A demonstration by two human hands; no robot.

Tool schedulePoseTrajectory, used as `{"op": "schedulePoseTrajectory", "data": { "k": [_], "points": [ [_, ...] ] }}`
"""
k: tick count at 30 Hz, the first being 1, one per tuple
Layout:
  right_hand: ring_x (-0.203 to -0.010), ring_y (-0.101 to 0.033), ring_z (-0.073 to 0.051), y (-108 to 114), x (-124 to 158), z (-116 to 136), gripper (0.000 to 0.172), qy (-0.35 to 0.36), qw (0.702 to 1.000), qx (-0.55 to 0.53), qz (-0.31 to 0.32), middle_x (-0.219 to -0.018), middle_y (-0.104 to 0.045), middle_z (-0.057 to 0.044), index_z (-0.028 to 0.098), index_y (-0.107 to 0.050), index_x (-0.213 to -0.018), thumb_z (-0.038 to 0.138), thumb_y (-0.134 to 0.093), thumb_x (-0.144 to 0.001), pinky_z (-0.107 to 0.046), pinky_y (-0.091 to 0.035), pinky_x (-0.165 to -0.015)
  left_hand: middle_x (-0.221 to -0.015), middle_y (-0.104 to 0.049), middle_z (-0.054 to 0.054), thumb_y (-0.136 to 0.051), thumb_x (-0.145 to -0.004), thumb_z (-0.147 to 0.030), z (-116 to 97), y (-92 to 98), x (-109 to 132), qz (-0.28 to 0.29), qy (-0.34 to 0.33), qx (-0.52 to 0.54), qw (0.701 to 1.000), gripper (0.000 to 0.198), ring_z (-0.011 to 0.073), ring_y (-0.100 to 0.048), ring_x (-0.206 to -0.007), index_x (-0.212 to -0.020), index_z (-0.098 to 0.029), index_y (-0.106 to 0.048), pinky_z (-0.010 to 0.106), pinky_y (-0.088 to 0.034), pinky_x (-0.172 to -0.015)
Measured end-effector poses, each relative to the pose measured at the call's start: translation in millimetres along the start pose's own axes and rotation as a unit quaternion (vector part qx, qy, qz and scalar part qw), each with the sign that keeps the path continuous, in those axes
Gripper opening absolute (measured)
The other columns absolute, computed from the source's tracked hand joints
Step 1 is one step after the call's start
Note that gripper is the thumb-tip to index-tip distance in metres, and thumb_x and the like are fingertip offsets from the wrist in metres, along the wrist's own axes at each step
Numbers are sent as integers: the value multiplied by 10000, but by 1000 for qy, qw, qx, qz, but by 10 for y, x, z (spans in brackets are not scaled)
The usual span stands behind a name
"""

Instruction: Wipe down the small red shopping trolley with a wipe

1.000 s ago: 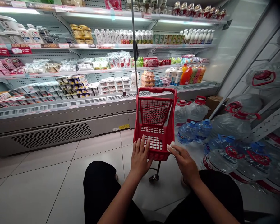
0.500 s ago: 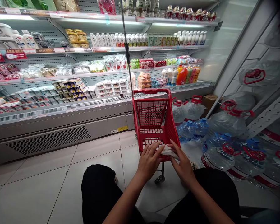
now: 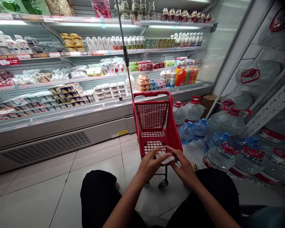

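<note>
A crumpled white tissue (image 3: 165,158) is between my two hands, just above the near rim of a small red shopping cart (image 3: 154,134). My left hand (image 3: 149,163) has its fingers bent over the tissue from the left. From the right, my right hand (image 3: 183,166) grips the other side with thumb and fingers. The fingertips of both hands almost meet, and part of the tissue is hidden under them. The cart basket stands upright beyond my hands, its mesh back and handle facing the shelves.
A thin dark pole (image 3: 125,53) rises from the cart's left side. Behind stands a refrigerated display case (image 3: 109,125) stocked with yogurt and drinks. Large water bottles (image 3: 219,156) crowd the floor at the right, beside a metal rack. My knees (image 3: 98,190) flank the cart's near end.
The fingers of both hands have drawn closer together around the tissue, and the left fingers are more bent. The view has shifted slightly to the right.
</note>
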State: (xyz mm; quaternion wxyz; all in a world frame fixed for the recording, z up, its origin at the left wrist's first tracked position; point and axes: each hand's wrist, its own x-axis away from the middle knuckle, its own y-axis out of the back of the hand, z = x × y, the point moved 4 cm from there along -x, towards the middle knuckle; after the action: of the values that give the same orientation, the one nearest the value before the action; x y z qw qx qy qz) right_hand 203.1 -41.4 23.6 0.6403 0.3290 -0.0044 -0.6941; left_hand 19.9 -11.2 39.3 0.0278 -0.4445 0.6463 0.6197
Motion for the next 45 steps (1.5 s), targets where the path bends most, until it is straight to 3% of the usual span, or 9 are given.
{"op": "schedulePoseTrajectory", "data": {
  "k": [7,12,17,21,26,31,36,41,45],
  "points": [
    [-873,-678,-223,106,-44,-105,298,-42,998,-37,-27,-1003,-703,-51,268,-658,-1176,472,-623,-961,-351,-585,-792,-1411,-664,64,-549,-1056,-269,25,152,-79,-32,36,10,999,180,204,-689,-1186,-1159,-269,-697,344,-594,-933],
    [-890,-696,-236,72,-57,-94,326,-88,987,-133,6,-980,-722,-60,253,-645,-1062,557,-638,-947,-351,-605,-747,-1369,-689,85,-627,-972,-318,-38,316,-127,-43,108,127,985,185,265,-639,-1264,-808,-236,-609,536,-427,-1171],
    [-926,-715,-244,-10,-66,-73,394,-140,969,-202,-5,-1020,-736,-79,247,-614,-1080,602,-668,-920,-345,-619,-739,-977,-731,69,-669,-943,-492,-76,239,-97,1,237,497,835,326,201,-711,-880,-899,-221,-494,353,-585,-788],
    [-963,-730,-270,-15,-84,-87,431,-150,965,-214,-24,-1084,-755,-112,242,-617,-1099,619,-686,-903,-369,-628,-752,-810,-674,-9,-721,-897,-593,-2,153,-19,-23,335,552,763,454,135,-649,-662,-1034,-219,-503,251,-530,-615],
    [-946,-744,-272,80,-158,-122,471,-137,968,-193,-83,-1067,-770,-116,236,-632,-1167,623,-677,-903,-358,-614,-734,-694,-638,-57,-626,-982,-530,43,214,84,-10,332,409,850,434,139,-608,-555,-1294,-241,-537,226,-448,-523],
    [-960,-729,-244,93,-408,-104,238,-41,999,4,-6,-1085,-768,-59,278,-680,-1107,451,-550,-1008,-369,-586,-796,-784,-665,-36,-586,-1030,-364,-17,275,105,25,209,88,974,446,167,-663,-716,-1474,-357,-549,328,-507,-798],
    [-1007,-708,-243,-52,-658,-81,287,89,981,166,55,-1064,-778,-42,286,-741,-1021,290,-455,-1034,-417,-589,-875,-1273,-687,60,-606,-1030,-324,-3,113,70,-6,125,-67,990,275,253,-636,-1175,-1292,-319,-688,441,-475,-1020],
    [-1248,-647,-272,-83,-593,-48,291,149,964,218,38,-1315,-722,-66,290,-731,-1229,327,-509,-1044,-504,-526,-1080,-1289,-725,24,-634,-1023,-278,60,-78,85,11,127,-82,988,162,229,-657,-1160,-1177,-278,-686,479,-442,-1097],
    [-1138,-710,-248,-62,-349,-137,285,196,942,259,85,-1155,-789,-26,320,-716,-1277,320,-602,-1016,-537,-475,-1154,-1373,-700,14,-648,-1019,-288,122,-71,111,5,120,-93,988,121,231,-623,-1275,-1134,-270,-684,505,-378,-1187]
  ]
}}
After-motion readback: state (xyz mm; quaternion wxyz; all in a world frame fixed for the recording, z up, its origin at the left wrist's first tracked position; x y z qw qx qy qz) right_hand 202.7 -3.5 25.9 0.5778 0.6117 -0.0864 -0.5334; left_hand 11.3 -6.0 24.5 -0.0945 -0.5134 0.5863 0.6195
